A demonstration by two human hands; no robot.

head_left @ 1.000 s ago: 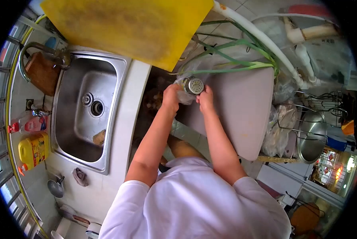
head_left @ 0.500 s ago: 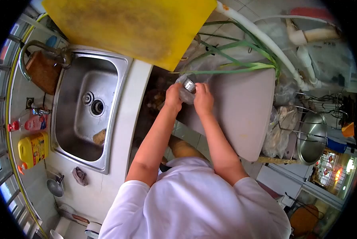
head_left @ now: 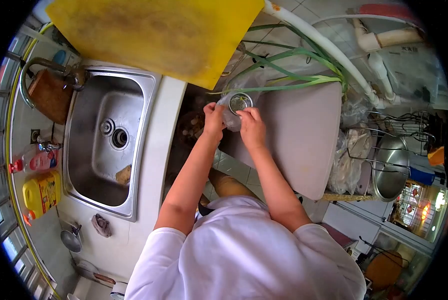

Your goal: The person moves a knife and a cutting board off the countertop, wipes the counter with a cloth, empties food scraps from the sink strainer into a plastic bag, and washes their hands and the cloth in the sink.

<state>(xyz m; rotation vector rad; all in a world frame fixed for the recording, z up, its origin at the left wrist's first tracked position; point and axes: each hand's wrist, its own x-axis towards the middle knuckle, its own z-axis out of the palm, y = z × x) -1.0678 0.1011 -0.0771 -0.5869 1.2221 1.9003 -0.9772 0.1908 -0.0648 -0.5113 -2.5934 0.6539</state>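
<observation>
My right hand point(head_left: 253, 127) pinches the rim of a small round metal sink strainer point(head_left: 240, 102), whose open side faces up towards me. Greenish scraps seem to lie inside it. Beside it, my left hand point(head_left: 214, 121) has its fingers closed on a clear plastic bag point(head_left: 229, 120), which spreads under and around the strainer. Both hands are close together over the gap between the counter and a grey-brown board point(head_left: 299, 140). Long green onions point(head_left: 304, 80) lie across the far edge of that board.
To the left is a steel sink point(head_left: 116, 170) with a bare drain hole point(head_left: 120, 138) and a sponge point(head_left: 124, 175). A yellow board point(head_left: 154, 40) juts over the counter at the top. Bottles, including a yellow jug point(head_left: 41, 191), line the window side. At right hangs a metal basin point(head_left: 391, 170).
The strainer has turned from lying on its side to facing upward, so its inside shows. My left hand stays at the bag, and the view has shifted slightly.
</observation>
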